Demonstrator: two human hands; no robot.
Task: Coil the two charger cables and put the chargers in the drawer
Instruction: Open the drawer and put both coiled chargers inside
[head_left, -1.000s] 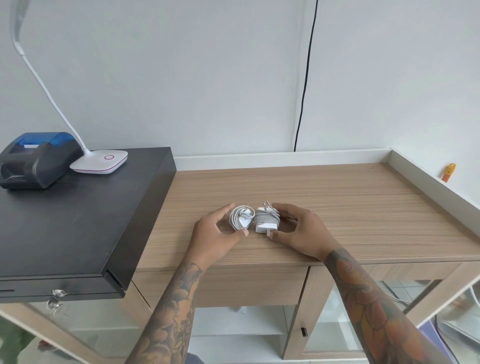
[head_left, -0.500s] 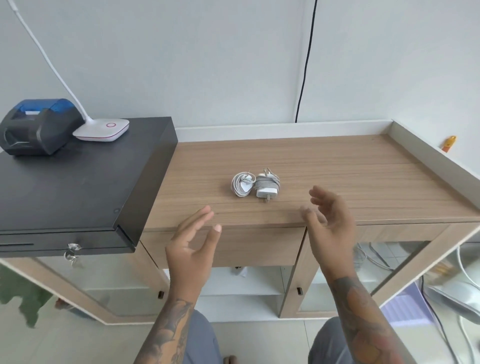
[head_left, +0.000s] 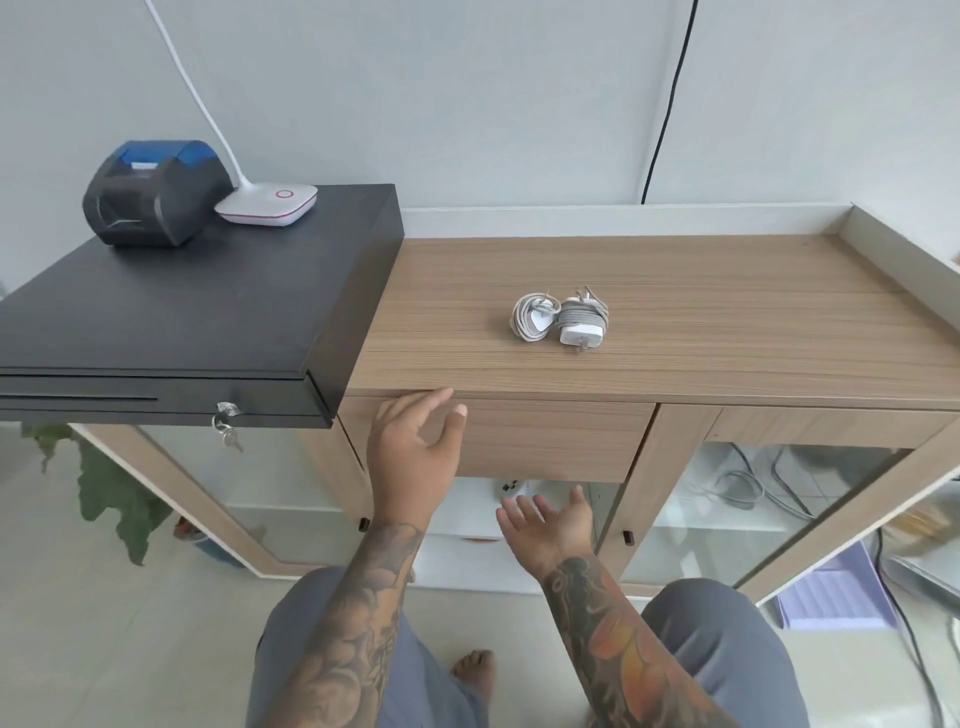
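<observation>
Two white chargers lie side by side, touching, on the wood-grain worktop (head_left: 675, 291), midway along it and nearer its front edge than its back. The left-hand white charger with its pale grey cable looped in a flat ring around it (head_left: 532, 323) is coiled. The right-hand white square charger with grey cable wound tightly over its body (head_left: 583, 323) is also coiled, its plug pins pointing toward the front edge.

The left hand (head_left: 415, 452) is at the upper left corner of the closed wood-fronted drawer (head_left: 550, 441), just under the worktop's front edge; its grip is spread, fingers relaxed, holding nothing. Contact with the drawer face cannot be confirmed. The right hand (head_left: 548, 519) hangs below the drawer's lower edge, palm up, fingers straight, grip unoccupied.

Assessment: coiling appears complete; the drawer is not yet opened. No handle is visible, so the likely purchase is the underside lip of the drawer front.

Handling: both chargers should be light, with rigid, smooth plastic bodies. The loose ring may spring open if lifted by the cable alone; take it across body and loops together. The wound charger should be pinched across its wrapped sides, clear of the pins.
</observation>
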